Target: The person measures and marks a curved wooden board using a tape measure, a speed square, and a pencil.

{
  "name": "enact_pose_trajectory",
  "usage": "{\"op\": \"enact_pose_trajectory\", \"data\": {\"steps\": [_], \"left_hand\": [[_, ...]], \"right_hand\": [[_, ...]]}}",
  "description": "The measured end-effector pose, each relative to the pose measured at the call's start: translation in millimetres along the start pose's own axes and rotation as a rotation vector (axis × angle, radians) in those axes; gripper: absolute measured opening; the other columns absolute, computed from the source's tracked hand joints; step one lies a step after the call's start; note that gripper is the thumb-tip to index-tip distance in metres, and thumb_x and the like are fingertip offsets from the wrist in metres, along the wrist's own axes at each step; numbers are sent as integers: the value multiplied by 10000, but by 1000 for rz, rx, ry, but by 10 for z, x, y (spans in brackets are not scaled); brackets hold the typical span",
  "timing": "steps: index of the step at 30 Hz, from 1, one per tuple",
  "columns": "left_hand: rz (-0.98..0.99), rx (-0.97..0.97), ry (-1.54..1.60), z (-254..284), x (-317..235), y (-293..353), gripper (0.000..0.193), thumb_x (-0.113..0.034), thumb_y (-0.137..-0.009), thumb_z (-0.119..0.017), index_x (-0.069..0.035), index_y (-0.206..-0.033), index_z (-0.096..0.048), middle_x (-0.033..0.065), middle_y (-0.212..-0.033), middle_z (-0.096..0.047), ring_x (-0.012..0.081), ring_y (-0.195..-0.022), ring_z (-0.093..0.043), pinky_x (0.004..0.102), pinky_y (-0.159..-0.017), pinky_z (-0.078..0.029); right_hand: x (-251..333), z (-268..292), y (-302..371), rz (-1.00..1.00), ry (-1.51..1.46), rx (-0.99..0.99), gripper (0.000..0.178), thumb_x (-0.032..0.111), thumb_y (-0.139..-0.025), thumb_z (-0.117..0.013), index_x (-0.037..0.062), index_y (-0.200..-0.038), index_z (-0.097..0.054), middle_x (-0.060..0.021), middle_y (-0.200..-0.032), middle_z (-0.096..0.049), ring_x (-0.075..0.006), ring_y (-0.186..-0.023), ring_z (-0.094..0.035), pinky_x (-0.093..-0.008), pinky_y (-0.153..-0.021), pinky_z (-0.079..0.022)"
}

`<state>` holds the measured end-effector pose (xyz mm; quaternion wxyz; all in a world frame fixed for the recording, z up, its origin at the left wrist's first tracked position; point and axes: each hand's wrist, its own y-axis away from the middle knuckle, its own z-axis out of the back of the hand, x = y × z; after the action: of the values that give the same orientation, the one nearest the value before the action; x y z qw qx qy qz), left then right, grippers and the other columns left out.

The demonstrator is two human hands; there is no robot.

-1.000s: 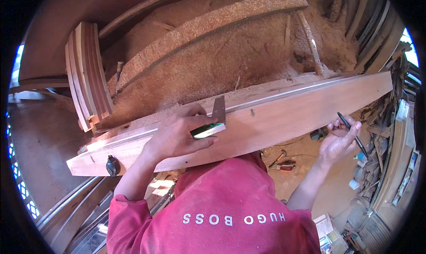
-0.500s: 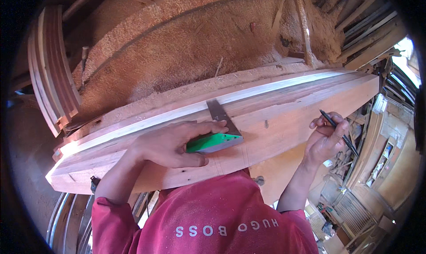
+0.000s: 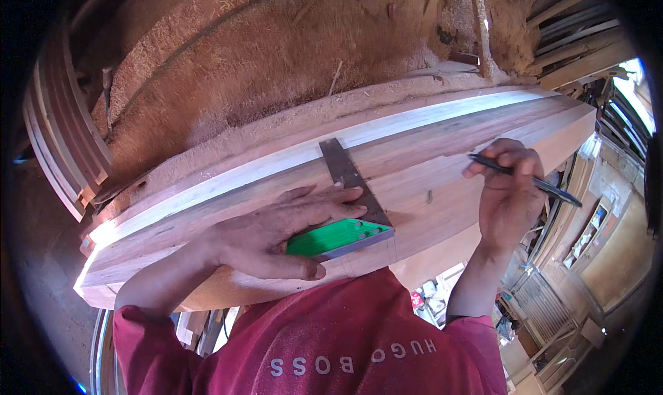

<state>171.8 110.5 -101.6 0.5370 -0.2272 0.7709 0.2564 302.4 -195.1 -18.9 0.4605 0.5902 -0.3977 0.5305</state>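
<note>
A long, thick wooden beam runs across in front of me, its near face pale and smooth. Lying across it is a try square with a green handle and a dark metal blade. My left hand grips that handle, the fingers over its top and the thumb along the near side. Faint lines mark the wood just below the handle. To the right, my right hand is raised with a dark pen between its fingers. The pen's tip points left, toward the blade, and stands apart from it.
Beyond the beam lies a surface covered in sawdust. Curved wooden strips are stacked at the far left. Lumber is piled at the far right, and an open wooden box sits lower right.
My right hand has risen and turned, bringing the pen closer to level. The view has shifted a little. My left hand stays on the try square, which keeps about the same place on the beam.
</note>
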Motion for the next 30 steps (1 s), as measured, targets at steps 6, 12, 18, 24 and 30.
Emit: {"op": "enact_pose_trajectory", "data": {"steps": [6, 12, 18, 24, 30], "left_hand": [[29, 21, -34, 18, -25, -28, 876, -360, -851, -704, -172, -1625, -339, 167, -1718, -215, 371, -1604, -126, 637, -1261, -63], [14, 23, -16, 25, -30, -44, 881, -343, -842, -698, -154, -1625, -341, 177, -1717, -212, 376, -1602, -135, 654, -1253, -61], [16, 12, 13, 16, -38, -47, 877, -314, -833, -709, -147, -1617, -352, 167, -1719, -212, 368, -1603, -135, 661, -1250, -54], [27, 7, 44, 16, -44, -44, 865, -306, -835, -707, -147, -1612, -361, 173, -1713, -222, 376, -1603, -129, 662, -1249, -39], [17, 2, 43, 4, -40, -47, 846, -318, -842, -697, -141, -1604, -375, 192, -1705, -229, 378, -1603, -128, 656, -1253, -28]], "right_hand": [[36, -278, -26, -202, 257, 335, 125, -6, -925, -695, -17, -1039, -642, -116, -1022, -655, -207, -925, -679, -321, -832, -553], [150, -445, -112, -331, 576, 499, 144, 58, -891, -752, -26, -975, -671, -84, -869, -686, -151, -787, -683, -287, -708, -533], [57, -497, -198, -372, 599, 577, 116, 63, -901, -761, -4, -923, -669, -59, -796, -655, -108, -711, -629, -266, -652, -492], [-5, -569, -270, -396, 683, 651, 149, 77, -932, -739, -5, -904, -618, -44, -726, -576, -99, -662, -546, -279, -616, -465], [-45, -570, -263, -415, 676, 645, 170, 117, -949, -740, 0, -911, -623, -35, -724, -564, -98, -648, -521, -288, -606, -443]]}}
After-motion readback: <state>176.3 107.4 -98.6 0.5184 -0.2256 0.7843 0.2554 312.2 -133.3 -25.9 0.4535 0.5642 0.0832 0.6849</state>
